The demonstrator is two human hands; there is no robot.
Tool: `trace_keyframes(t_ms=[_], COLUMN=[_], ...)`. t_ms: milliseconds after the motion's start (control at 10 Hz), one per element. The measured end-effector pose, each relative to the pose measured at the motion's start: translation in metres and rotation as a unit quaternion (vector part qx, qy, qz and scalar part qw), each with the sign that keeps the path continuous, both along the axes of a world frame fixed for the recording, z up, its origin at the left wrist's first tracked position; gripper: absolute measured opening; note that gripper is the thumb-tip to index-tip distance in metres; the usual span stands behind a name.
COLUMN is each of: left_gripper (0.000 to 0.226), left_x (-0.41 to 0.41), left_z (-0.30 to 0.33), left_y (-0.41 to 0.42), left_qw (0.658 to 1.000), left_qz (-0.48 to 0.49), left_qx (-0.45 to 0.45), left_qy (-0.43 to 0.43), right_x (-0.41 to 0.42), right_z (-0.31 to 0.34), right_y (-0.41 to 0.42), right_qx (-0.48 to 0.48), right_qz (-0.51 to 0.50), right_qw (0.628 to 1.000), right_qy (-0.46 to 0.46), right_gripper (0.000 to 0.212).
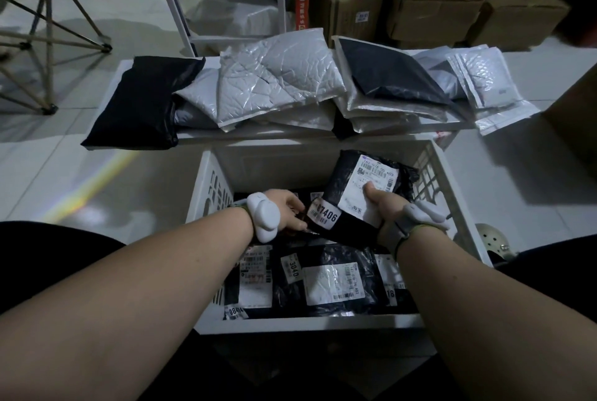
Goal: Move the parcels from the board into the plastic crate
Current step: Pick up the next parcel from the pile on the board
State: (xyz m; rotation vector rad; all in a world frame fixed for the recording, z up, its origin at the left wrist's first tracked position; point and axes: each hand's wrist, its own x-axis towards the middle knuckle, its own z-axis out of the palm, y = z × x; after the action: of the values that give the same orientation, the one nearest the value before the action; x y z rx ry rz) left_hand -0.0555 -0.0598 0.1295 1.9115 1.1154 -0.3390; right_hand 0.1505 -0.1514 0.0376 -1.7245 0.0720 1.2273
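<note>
A black parcel (358,193) with a white label and a "7406" tag is held tilted over the white crate (452,193). The right hand (384,206) has its grip closed on it, thumb on the label, and the left hand (287,210) pinches its near-left corner. Under it, more black labelled parcels (323,281) lie flat in the crate, and beyond it black and silver parcels (277,83) are piled on the white board (200,137), which rests on the floor.

Dim room around me: pale glossy floor tiles (64,168) catching a streak of light, brown cardboard boxes (436,9) stacked ahead, a white metal rack frame (174,3), and a wooden folding stand (42,45) at left.
</note>
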Motion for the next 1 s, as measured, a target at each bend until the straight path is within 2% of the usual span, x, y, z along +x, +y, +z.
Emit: trace_keyframes(t_ms=[100,200,300,400,500,600,700,800,900,1000], left_gripper=[0.032,0.005,0.025,0.027,0.024,0.025,0.024,0.025,0.029,0.027], left_x=[-0.006,-0.009,-0.01,-0.012,-0.008,-0.002,0.006,0.018,0.027,0.033], left_z=[-0.011,-0.018,-0.018,-0.022,-0.027,-0.03,-0.035,-0.037,-0.04,-0.045], left_y=[0.004,0.004,0.007,0.014,0.019,0.016,0.011,0.006,0.002,-0.001], left_qw=[0.996,0.995,0.998,0.995,0.988,0.984,0.983,0.983,0.986,0.986], left_qz=[0.066,0.075,0.058,0.097,0.145,0.166,0.168,0.159,0.139,0.136], left_qx=[-0.047,-0.063,-0.012,-0.012,-0.041,-0.047,-0.058,-0.075,-0.082,-0.083], left_qy=[-0.029,-0.031,-0.001,-0.015,-0.042,-0.05,-0.053,-0.047,-0.042,-0.042], right_x=[-0.003,-0.005,0.0,0.006,0.011,0.008,0.007,0.017,0.016,0.011], right_z=[0.009,0.027,0.043,0.056,0.048,0.062,0.069,0.052,0.048,0.052], right_y=[-0.001,-0.005,-0.008,-0.016,-0.021,-0.023,-0.032,-0.044,-0.048,-0.051], right_qx=[0.007,-0.005,-0.053,-0.115,-0.173,-0.25,-0.264,-0.292,-0.326,-0.374], right_qz=[-0.005,0.022,0.052,0.134,0.207,0.293,0.309,0.353,0.393,0.42], right_qw=[1.0,1.0,0.997,0.976,0.949,0.902,0.89,0.853,0.824,0.769], right_qy=[-0.01,-0.003,-0.015,-0.126,-0.163,-0.195,-0.208,-0.25,-0.244,-0.303], right_gripper=[0.068,0.045,0.058,0.051,0.05,0.057,0.057,0.069,0.071,0.076])
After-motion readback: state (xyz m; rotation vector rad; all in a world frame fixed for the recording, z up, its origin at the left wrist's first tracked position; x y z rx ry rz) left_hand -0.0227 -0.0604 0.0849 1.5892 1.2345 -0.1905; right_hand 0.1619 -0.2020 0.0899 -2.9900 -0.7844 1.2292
